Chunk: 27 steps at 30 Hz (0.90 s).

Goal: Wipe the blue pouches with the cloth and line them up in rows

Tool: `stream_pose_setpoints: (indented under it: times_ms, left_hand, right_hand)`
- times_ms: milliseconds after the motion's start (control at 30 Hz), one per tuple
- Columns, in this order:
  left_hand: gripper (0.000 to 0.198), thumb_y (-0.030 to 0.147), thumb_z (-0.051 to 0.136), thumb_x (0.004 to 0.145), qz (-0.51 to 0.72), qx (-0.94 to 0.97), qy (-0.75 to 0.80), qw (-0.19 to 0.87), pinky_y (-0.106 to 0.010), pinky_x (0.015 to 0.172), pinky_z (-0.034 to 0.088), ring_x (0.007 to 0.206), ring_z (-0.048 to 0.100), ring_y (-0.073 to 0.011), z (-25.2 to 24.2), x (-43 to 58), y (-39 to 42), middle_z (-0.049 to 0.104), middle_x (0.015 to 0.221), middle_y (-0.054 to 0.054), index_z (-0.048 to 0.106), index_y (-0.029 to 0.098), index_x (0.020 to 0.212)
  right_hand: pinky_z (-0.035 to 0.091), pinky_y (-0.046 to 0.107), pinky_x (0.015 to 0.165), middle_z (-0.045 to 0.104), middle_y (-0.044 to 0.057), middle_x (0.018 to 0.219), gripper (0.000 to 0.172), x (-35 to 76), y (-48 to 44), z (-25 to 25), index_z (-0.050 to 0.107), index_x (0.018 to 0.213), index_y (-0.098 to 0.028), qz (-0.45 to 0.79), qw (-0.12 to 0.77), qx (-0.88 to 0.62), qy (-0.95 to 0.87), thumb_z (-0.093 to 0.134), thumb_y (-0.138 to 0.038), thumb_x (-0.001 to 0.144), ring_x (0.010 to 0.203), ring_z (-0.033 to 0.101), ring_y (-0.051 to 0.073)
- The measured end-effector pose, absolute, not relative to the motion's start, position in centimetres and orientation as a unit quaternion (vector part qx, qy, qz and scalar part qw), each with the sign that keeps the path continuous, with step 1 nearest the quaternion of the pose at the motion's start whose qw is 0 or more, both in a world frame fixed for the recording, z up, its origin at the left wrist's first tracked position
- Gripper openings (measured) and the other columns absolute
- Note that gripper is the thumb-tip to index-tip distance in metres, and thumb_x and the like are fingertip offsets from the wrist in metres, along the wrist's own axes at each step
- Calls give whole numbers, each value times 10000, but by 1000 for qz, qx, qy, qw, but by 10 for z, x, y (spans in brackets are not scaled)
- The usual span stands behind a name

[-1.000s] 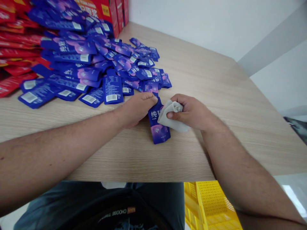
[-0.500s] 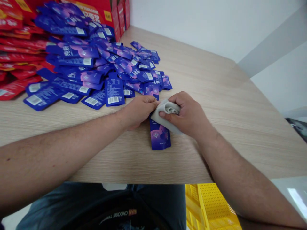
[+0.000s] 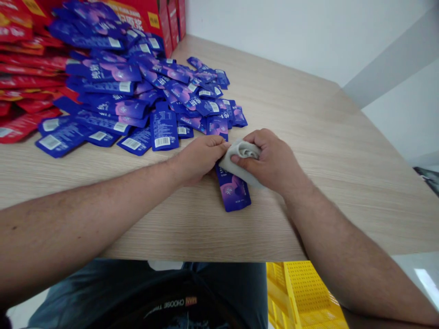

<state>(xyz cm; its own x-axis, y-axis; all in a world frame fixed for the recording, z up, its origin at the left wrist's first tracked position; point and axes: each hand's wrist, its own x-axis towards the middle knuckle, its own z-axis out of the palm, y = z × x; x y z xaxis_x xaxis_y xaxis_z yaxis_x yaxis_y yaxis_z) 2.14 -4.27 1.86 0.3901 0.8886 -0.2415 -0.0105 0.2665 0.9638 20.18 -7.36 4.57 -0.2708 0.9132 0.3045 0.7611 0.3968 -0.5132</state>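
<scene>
A blue-and-purple pouch point(image 3: 235, 193) hangs down toward me near the middle of the table. Its upper end is pinched by my left hand point(image 3: 202, 157), whose fingers are closed. My right hand point(image 3: 274, 162) is wrapped round a folded pale grey cloth point(image 3: 240, 160), which lies against the upper part of the pouch and covers some of it. The two hands almost touch. Just beyond them a large heap of similar blue pouches point(image 3: 164, 125) spreads over the table's left and middle.
Red packets point(image 3: 30, 82) are piled at the far left, with red boxes point(image 3: 166, 27) behind the heap. The wooden table point(image 3: 308, 114) meets a white wall at the back. Below its front edge stands a yellow plastic crate point(image 3: 305, 292).
The lower end of the held pouch has swung a little to the right. My right hand and the cloth have shifted slightly right.
</scene>
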Motion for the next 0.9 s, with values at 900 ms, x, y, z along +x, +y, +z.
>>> stream_pose_setpoints:
  times_ms: [900]
  left_hand:
    - [30, 169, 671, 772, 259, 721, 409, 495, -275, 630, 466, 662, 625, -160, 15, 14, -37, 680, 679, 23, 688, 192, 782]
  right_hand:
    - [456, 352, 675, 710, 36, 845, 249, 211, -61, 39, 622, 869, -235, 131, 327, -619, -703, 715, -459, 813, 768, 626, 221]
